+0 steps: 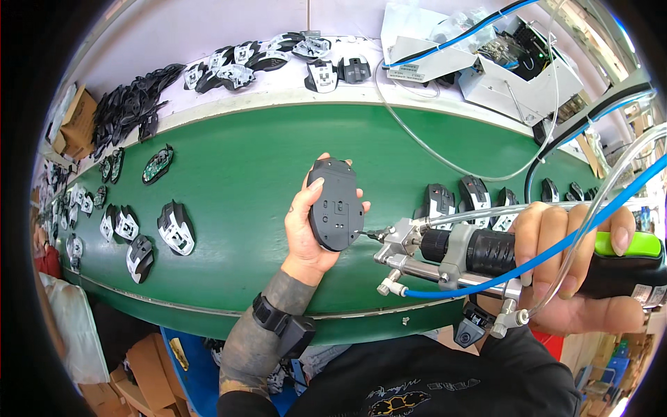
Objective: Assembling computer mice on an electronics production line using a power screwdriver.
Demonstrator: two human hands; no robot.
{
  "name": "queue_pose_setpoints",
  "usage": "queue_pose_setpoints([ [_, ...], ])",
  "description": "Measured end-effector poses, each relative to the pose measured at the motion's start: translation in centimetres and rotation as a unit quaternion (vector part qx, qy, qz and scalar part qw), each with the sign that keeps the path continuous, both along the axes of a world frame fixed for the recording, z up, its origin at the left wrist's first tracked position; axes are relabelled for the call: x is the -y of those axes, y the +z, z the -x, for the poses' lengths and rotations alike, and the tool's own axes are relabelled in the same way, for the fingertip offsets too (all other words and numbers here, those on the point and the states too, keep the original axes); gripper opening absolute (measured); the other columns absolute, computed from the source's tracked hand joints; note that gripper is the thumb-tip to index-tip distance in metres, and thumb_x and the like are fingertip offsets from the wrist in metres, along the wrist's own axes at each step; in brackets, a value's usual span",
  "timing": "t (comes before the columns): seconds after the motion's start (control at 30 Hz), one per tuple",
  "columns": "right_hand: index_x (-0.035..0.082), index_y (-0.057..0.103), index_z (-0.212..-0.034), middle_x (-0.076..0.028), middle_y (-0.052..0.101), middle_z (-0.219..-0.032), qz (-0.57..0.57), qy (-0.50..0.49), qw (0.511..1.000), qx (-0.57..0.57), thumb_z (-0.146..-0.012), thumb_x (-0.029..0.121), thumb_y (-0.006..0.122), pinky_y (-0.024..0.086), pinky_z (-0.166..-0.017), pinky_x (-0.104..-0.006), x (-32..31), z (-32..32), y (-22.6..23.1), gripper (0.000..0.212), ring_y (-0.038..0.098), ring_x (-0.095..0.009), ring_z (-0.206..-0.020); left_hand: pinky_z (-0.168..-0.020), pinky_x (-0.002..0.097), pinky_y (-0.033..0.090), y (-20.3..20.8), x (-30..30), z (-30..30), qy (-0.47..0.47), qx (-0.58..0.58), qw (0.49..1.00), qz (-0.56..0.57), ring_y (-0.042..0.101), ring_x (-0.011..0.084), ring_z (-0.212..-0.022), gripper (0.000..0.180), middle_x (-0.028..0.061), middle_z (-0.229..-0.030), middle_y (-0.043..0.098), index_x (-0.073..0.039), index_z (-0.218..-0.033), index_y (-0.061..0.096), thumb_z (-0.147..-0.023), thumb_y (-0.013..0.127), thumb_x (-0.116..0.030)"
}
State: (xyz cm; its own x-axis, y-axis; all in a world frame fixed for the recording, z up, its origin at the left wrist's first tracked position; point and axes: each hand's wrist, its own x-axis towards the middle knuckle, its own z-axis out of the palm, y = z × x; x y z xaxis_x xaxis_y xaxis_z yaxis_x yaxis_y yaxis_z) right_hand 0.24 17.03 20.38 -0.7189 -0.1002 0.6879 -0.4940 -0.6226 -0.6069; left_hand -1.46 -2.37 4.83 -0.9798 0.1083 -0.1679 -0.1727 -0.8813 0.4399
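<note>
My left hand (pixel 300 226) is wrapped round a black computer mouse (pixel 336 198), held above the green work surface with its flat underside facing me. My right hand (pixel 549 250) grips a powered screwdriver (pixel 490 251) with a black body, a green lever and metal fittings at its front. Its bit reaches the lower right edge of the mouse's underside; whether it sits in a screw hole is too small to tell. Clear hoses and a blue air tube (pixel 479 286) run along the tool, the blue one passing across my right fingers.
Several white-and-black mouse shells (pixel 176 228) lie on the green work surface (pixel 243 181) at left, with more mice (pixel 475 193) at right behind the tool. Along the back shelf are mouse parts, a pile of black cables (pixel 132 104) and an opened white machine (pixel 514 76). A blue bin (pixel 184 375) stands below.
</note>
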Motion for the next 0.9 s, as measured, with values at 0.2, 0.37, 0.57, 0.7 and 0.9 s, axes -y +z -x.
queue_pose_setpoints([
  [0.2, 0.012, 0.044, -0.109, 0.004, 0.055, -0.064, -0.014, -0.004, 1.000, 0.007, -0.081, 0.055, 0.067, 0.048, -0.053, -0.0228, 0.0, -0.2, 0.2, 0.056, 0.054, -0.007, -0.053, -0.082, 0.0459, 0.053, 0.5, 0.0, -0.3, 0.008, 0.003, 1.000, -0.002, 0.059, 0.0256, -0.093, 0.054, 0.0138, -0.127, 0.049, -0.012, -0.136, 0.039, -0.086, 0.054, -0.025],
  [0.37, 0.012, 0.044, -0.109, 0.003, 0.055, -0.064, -0.023, 0.000, 1.000, 0.007, -0.082, 0.055, 0.067, 0.049, -0.054, -0.0224, 0.2, -0.2, 0.2, 0.056, 0.055, -0.008, -0.052, -0.082, 0.0460, 0.053, 0.5, 0.0, -0.4, 0.017, 0.007, 1.000, -0.003, 0.059, 0.0253, -0.093, 0.054, 0.0137, -0.127, 0.048, -0.013, -0.137, 0.038, -0.086, 0.053, -0.024],
  [0.57, 0.012, 0.044, -0.111, 0.002, 0.056, -0.064, -0.031, 0.006, 0.999, 0.014, -0.082, 0.053, 0.067, 0.049, -0.053, -0.0239, -0.2, -0.3, 0.7, 0.055, 0.057, -0.009, -0.052, -0.082, 0.0461, 0.053, 0.8, 0.0, -0.4, 0.018, 0.002, 1.000, 0.008, 0.059, 0.0256, -0.093, 0.054, 0.0137, -0.128, 0.048, -0.013, -0.136, 0.039, -0.086, 0.053, -0.025],
  [0.7, 0.011, 0.044, -0.110, 0.002, 0.056, -0.064, -0.046, 0.022, 0.998, 0.019, -0.083, 0.051, 0.067, 0.049, -0.050, -0.0224, 0.2, -0.2, 1.1, 0.054, 0.056, -0.009, -0.050, -0.082, 0.0462, 0.052, 1.4, -0.6, -0.8, 0.038, -0.004, 0.999, -0.032, 0.059, 0.0264, -0.094, 0.050, 0.0134, -0.127, 0.049, -0.012, -0.134, 0.041, -0.087, 0.051, -0.026],
  [0.9, 0.012, 0.044, -0.112, 0.002, 0.056, -0.064, -0.042, 0.010, 0.999, 0.009, -0.083, 0.049, 0.068, 0.048, -0.048, -0.0217, -0.1, 0.2, 1.1, 0.053, 0.056, -0.010, -0.050, -0.081, 0.0456, 0.052, 1.2, -0.7, -1.0, 0.044, 0.007, 0.998, -0.038, 0.059, 0.0254, -0.093, 0.045, 0.0121, -0.126, 0.050, -0.012, -0.130, 0.043, -0.088, 0.050, -0.027],
])
